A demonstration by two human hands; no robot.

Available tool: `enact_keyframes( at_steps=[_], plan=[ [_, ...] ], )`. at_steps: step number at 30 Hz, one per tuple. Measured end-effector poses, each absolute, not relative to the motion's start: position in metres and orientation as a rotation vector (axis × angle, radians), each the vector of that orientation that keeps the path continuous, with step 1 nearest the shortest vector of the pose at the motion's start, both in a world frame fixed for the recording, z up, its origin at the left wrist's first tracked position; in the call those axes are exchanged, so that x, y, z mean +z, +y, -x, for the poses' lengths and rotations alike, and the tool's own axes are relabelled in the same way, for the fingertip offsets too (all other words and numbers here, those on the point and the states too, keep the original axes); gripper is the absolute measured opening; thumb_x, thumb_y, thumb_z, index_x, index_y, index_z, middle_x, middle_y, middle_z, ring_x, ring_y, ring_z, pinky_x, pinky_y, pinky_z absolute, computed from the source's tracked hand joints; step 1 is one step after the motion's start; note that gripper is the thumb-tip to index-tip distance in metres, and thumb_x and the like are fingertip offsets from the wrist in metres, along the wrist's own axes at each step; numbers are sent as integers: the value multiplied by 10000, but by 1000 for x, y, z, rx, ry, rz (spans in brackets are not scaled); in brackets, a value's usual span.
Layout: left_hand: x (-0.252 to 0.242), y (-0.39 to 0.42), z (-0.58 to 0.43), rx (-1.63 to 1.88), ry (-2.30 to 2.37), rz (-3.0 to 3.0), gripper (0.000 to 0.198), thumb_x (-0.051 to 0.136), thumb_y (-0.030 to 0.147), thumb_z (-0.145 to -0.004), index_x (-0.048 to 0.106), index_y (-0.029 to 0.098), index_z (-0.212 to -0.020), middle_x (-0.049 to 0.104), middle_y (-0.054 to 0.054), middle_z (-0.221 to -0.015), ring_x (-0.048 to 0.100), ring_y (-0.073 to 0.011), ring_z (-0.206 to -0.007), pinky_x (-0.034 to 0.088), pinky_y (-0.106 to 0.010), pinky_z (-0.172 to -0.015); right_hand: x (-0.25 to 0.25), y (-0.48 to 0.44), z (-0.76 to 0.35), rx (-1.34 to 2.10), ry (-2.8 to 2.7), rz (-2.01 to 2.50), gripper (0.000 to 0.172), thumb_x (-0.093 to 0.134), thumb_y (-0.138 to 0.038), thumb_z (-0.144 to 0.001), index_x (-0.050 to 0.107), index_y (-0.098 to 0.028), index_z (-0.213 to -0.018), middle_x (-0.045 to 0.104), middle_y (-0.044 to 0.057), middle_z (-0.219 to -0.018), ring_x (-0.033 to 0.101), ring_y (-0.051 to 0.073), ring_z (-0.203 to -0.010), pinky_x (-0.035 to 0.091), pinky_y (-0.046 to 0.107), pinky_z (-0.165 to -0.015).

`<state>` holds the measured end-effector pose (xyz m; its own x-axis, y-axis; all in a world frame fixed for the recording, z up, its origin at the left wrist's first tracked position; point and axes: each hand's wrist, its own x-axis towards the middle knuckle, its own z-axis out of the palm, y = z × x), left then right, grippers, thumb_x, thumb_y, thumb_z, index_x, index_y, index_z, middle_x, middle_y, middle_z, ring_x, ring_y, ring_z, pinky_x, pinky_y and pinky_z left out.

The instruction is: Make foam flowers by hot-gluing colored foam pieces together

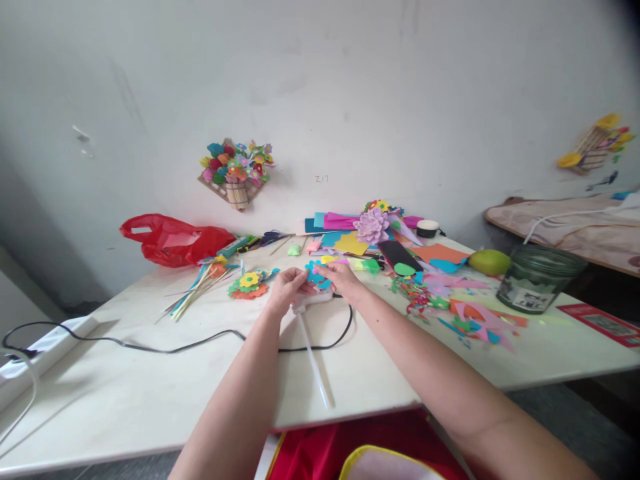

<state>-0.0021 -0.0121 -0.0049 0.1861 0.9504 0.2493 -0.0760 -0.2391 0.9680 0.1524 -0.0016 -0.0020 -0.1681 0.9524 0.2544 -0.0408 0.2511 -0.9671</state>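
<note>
Both hands meet over the middle of the table around a blue flower-shaped cutout. My left hand pinches its left edge, and my right hand grips its right edge. Just beneath them lies a white glue gun, partly hidden by the hands, with a long translucent glue stick pointing towards me. Left of my left hand are layered flower cutouts in yellow, green and orange. Further left, thin strips lie in a loose bundle with an orange flower among them.
A black cord runs from a white power strip to the glue gun. Behind are a red plastic bag, coloured sheets, a purple flower and a phone. Colourful scraps and a glass jar lie right.
</note>
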Motion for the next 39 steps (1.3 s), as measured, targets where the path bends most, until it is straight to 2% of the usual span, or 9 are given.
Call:
enact_keyframes(
  at_steps=[4, 14, 18, 24, 34, 39],
  plan=[
    [-5, -12, 3, 1262, 896, -1426, 362, 656, 468, -646, 526, 135, -700, 641, -31, -592, 633, -155, -539, 500, -251, -537, -1, -2, -153, 1157, -1391, 901, 384, 630, -516, -607, 567, -137, -625, 520, -9, -527, 434, 71, -444, 237, 201, -370],
    [-6, -12, 2, 1249, 884, -1425, 355, 659, 456, -650, 524, 131, -690, 644, -32, -598, 636, -157, -540, 495, -240, -525, -6, 2, -150, 1135, -1363, 916, 458, 711, -503, -482, 399, -168, -485, 361, -84, -401, 291, 37, -390, 208, 201, -386],
    [-6, -11, 3, 1254, 895, -1425, 355, 660, 459, -647, 526, 133, -695, 644, -27, -597, 637, -158, -542, 499, -248, -535, -4, 0, -151, 1159, -1378, 911, 437, 712, -509, -492, 456, -156, -507, 429, -62, -432, 319, 37, -382, 213, 199, -367],
    [-6, -12, 3, 1256, 886, -1416, 364, 667, 458, -640, 519, 131, -696, 631, -20, -573, 635, -158, -536, 496, -247, -530, -2, -1, -153, 1194, -1404, 905, 400, 631, -535, -621, 583, -139, -649, 554, 0, -527, 395, 52, -386, 216, 190, -327],
    [-6, -13, 2, 1182, 893, -1469, 352, 649, 462, -657, 528, 135, -706, 648, -35, -608, 632, -156, -548, 497, -256, -549, -8, 4, -150, 1175, -1367, 910, 398, 715, -475, -513, 481, -153, -529, 440, -57, -419, 330, 43, -370, 199, 196, -350],
    [-7, -12, 2, 1173, 883, -1469, 350, 642, 464, -664, 526, 136, -708, 659, -49, -637, 630, -152, -551, 505, -265, -566, -7, 2, -151, 1182, -1338, 918, 378, 714, -470, -519, 518, -148, -548, 445, -53, -432, 344, 45, -378, 227, 194, -357]
  ],
)
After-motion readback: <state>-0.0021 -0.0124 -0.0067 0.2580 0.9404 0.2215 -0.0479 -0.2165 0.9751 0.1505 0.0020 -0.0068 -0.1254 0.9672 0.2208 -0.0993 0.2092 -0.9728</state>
